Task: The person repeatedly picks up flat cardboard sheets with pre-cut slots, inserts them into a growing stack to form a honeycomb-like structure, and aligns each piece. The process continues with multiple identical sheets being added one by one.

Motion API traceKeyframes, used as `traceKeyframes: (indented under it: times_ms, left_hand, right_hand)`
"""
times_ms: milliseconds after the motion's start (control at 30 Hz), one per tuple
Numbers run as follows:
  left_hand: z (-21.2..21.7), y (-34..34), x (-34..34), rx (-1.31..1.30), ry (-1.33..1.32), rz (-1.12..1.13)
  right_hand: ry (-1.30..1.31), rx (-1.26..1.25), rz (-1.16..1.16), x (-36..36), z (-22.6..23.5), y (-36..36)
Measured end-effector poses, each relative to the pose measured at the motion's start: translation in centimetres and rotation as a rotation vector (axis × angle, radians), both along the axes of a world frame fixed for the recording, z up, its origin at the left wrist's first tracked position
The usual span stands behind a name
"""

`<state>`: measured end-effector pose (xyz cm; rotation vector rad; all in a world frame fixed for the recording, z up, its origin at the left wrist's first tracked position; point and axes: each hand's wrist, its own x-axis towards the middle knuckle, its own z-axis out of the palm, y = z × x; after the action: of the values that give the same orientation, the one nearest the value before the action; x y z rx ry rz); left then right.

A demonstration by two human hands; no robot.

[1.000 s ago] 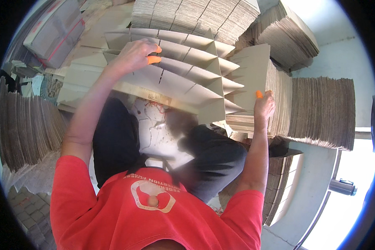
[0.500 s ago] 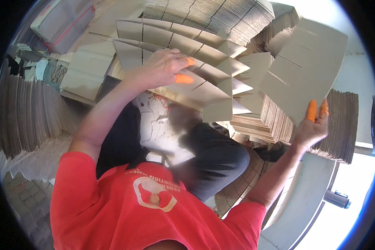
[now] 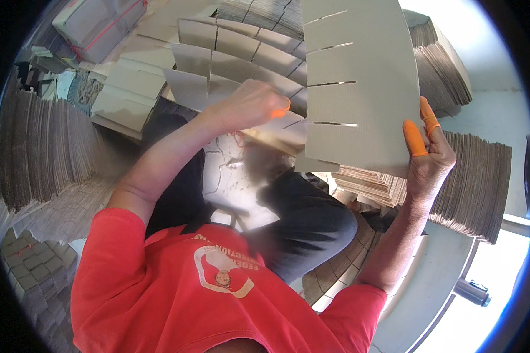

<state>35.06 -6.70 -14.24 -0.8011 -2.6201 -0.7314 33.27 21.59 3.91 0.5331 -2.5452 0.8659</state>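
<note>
A partly joined grid of upright slotted cardboard dividers stands in front of me. My left hand, with orange finger covers, is closed at the grid's near strip; the fingertips bend down over its top edge and partly hide the grip. My right hand, also with orange finger covers, grips a broad slotted cardboard sheet by its right edge. The sheet is held up at the grid's right end, its slots facing left, and covers that part of the grid.
Behind the grid stands a bundle of slotted cardboard. More stacks rise at the right, far right and left. Flat sheets lie left of the grid, near a tied pack. Another stack sits below the held sheet.
My right hand has brought the sheet leftward and turned it more upright, over the grid's right end. My left hand has shifted slightly right along the near strip, its fingers more curled.
</note>
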Motion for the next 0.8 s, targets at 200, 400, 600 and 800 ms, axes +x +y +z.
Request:
traceKeyframes:
  times_ms: [200, 400, 600, 800]
  left_hand:
    - [-0.1, -0.1, 0.1, -0.011, -0.014, 0.025]
    - [-0.5, -0.2, 0.2, 0.042, -0.020, -0.001]
    - [-0.6, -0.4, 0.2, 0.079, -0.009, -0.035]
    - [0.2, -0.4, 0.0, 0.010, -0.126, -0.003]
  right_hand:
    - [0.017, -0.009, 0.017, -0.3, -0.2, -0.9]
    - [0.041, 0.172, 0.058, -1.1, -1.2, -0.6]
    - [0.025, 0.177, 0.040, -0.2, -1.7, -2.4]
    - [-0.019, 0.169, 0.004, 0.8, -1.7, -3.7]
